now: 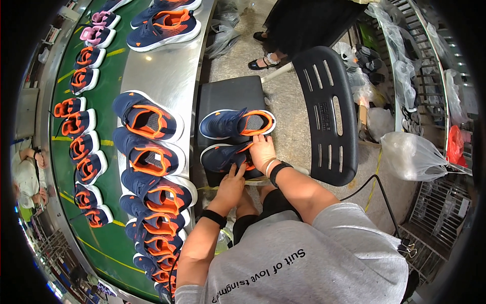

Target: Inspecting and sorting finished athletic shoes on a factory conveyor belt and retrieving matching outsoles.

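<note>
Navy mesh and orange trim mark the small shoe (226, 156) lying on the black stool (230, 93), at about six o'clock from its twin, a second navy shoe (237, 123) set just beyond it. Both hands are down on the near shoe: the left hand (231, 183) pinches its edge at the heel side with fingers closed around the collar, and the right hand (263, 152) lies curled over the orange heel end, touching the far shoe's sole as well. How tightly either one clamps I cannot tell, since the fingers fold out of sight

By the look of it the shoe is light and soft in the upper, stiffer along the white sole, so the heel collar or sole edge seems the sure place to take hold; the mesh would dent under a hard pinch

At nine o'clock a steel table (169, 76) carries a row of like shoes (148, 117), and farther left a green conveyor belt (109, 81) bears smaller pairs. At three o'clock stands a black slatted chair back (326, 116), with a clear plastic bag (412, 157) beyond it and a red bag (454, 144) near the rim
</note>
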A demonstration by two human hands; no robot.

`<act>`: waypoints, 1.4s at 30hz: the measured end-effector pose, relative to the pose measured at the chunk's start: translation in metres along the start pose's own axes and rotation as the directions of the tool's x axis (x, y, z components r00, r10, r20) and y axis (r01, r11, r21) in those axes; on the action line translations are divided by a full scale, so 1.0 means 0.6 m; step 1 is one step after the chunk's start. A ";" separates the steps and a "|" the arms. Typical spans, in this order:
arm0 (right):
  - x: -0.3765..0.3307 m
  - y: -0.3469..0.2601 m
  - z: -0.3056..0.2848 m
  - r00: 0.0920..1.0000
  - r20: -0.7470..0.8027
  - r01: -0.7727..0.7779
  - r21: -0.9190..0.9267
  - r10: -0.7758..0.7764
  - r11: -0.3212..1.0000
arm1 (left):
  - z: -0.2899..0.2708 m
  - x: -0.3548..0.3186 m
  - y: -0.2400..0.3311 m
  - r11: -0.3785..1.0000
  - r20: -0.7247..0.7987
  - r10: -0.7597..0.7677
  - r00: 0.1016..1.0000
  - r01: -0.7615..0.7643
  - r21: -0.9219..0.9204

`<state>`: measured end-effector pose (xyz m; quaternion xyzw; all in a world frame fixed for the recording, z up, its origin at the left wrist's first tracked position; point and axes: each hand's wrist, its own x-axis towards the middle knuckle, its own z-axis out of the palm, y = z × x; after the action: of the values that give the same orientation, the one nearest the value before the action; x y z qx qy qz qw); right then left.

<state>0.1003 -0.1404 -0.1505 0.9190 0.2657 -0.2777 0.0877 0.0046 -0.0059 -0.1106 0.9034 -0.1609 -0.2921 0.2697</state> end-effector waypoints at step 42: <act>-0.020 0.109 -0.048 0.949 -0.156 0.309 0.628 -0.274 0.714 | -0.059 -0.005 0.034 0.993 -0.002 -0.106 0.994 0.106 0.053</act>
<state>0.1401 -0.1921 -0.1192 0.8460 0.2974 -0.3382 -0.2853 0.0213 -0.0067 -0.0732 0.9174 -0.1206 -0.3018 0.2296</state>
